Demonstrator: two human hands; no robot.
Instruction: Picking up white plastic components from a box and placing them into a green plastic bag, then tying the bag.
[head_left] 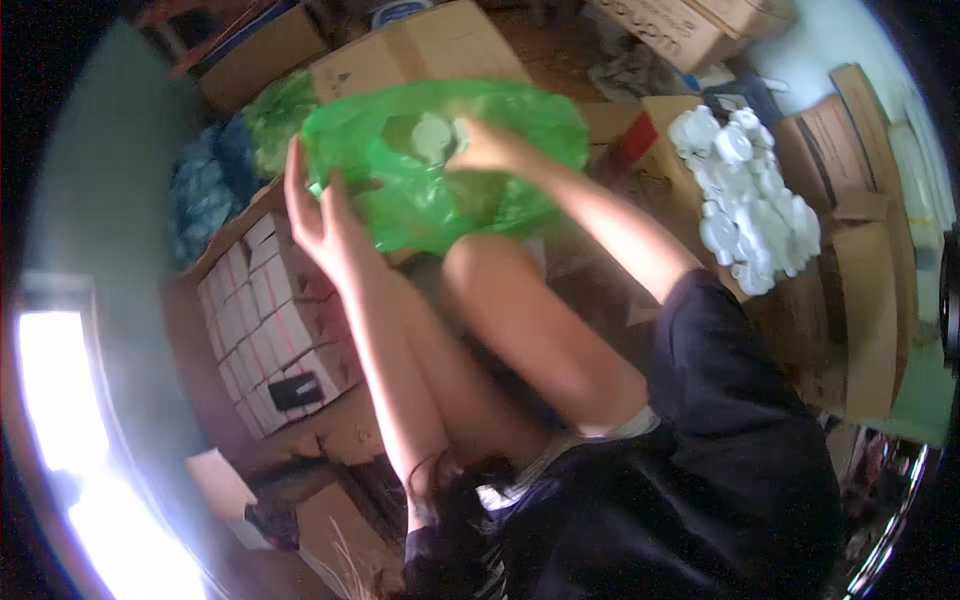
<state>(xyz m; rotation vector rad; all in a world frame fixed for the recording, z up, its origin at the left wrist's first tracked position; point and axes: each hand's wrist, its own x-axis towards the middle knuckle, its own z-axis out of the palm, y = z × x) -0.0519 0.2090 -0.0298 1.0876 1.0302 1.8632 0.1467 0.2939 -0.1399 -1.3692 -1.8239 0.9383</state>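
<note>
In the head view, a green plastic bag (540,130) spreads just beyond the person's bare knees, with a white round piece (432,137) showing at it. The left hand (325,215) is open, thumb and fingers parted at the bag's left edge; the right hand (485,147) curls beside the white piece (blur hides whether it grips it). The film looks thin, light, crinkly and rather slippery, likely to sag unless taken by a gathered edge; the piece seems light and rigid, best held by its rim. At right sit glossy white capped containers (750,200); at left, small white boxes (270,310) fill a stiff cardboard carton (190,305).
</note>
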